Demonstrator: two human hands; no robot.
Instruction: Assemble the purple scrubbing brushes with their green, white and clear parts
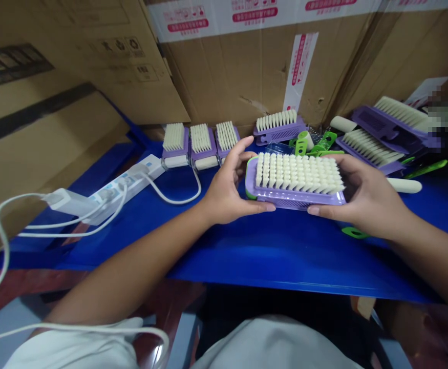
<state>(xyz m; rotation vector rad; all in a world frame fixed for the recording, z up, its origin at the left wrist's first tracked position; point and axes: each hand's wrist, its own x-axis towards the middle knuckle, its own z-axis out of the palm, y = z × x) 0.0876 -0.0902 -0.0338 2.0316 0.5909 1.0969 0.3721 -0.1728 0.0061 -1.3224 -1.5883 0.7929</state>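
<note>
A purple brush head (296,197) with rows of cream bristles facing up is held level above the blue table. My left hand (229,189) grips its left end, beside a green edge, with the thumb along the front side. Around the right end is my right hand (362,195), its thumb also on the front side. Behind the held brush, another purple brush (279,134) lies near the cardboard, next to green clips (316,146).
Three purple brushes (200,141) line up at the back left. A white power strip (124,184) with plugged cables sits at left. More purple brushes (377,154) are piled at right, by a white roller (404,185). Cardboard boxes (224,72) wall the back of the blue table (265,256).
</note>
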